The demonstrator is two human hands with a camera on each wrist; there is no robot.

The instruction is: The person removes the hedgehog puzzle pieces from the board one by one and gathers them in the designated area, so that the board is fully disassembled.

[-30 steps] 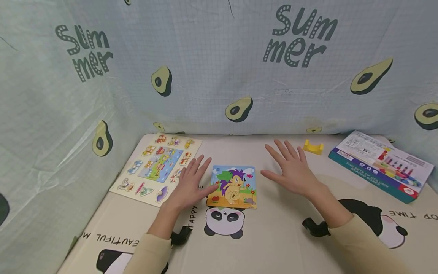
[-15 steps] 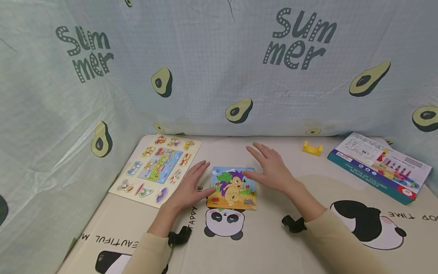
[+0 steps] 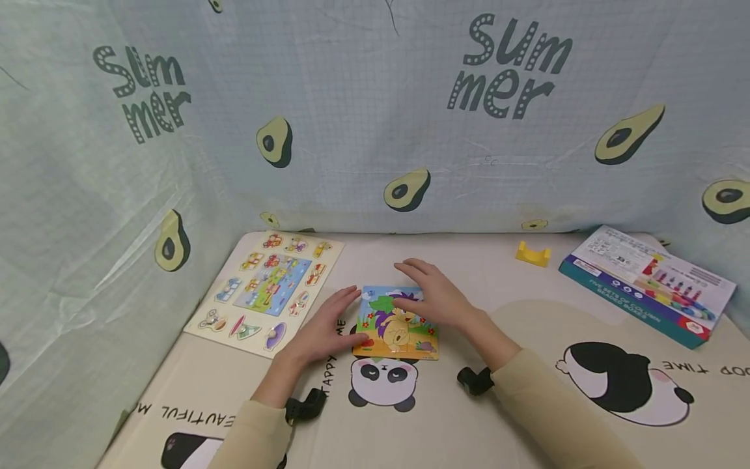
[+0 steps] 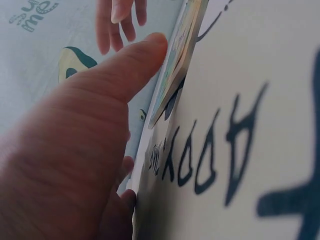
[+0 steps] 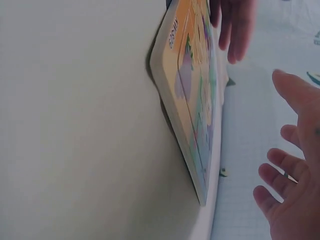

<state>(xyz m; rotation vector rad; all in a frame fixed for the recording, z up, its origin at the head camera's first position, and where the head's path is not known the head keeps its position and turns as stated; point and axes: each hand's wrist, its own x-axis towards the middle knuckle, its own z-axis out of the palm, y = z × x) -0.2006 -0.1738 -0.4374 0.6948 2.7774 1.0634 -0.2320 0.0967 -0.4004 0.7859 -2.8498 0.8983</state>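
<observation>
A square wooden jigsaw puzzle [image 3: 389,342] with a purple-spined hedgehog picture lies flat on the table, its pieces fitted in the frame. My left hand [image 3: 325,331] is at its left side, fingers relaxed and thumb out over the lower left corner. In the left wrist view the thumb [image 4: 135,62] is close to the puzzle's edge [image 4: 182,65]; I cannot tell whether it touches. My right hand [image 3: 436,294] hovers over the upper right part, covering some of the picture. The right wrist view shows that hand [image 5: 295,170] apart from the board, holding nothing.
A peg puzzle board [image 3: 199,320] with vehicles and toys lies at the left. Toward the back right is a small yellow U-shaped piece [image 3: 532,255]. A boxed beads set [image 3: 647,280] lies at the right. A printed curtain [image 3: 328,85] hangs behind the table.
My right hand has moved left and is now above the hedgehog puzzle's right part. The left hand has shifted slightly lower along its left side. The puzzle has stayed in place.
</observation>
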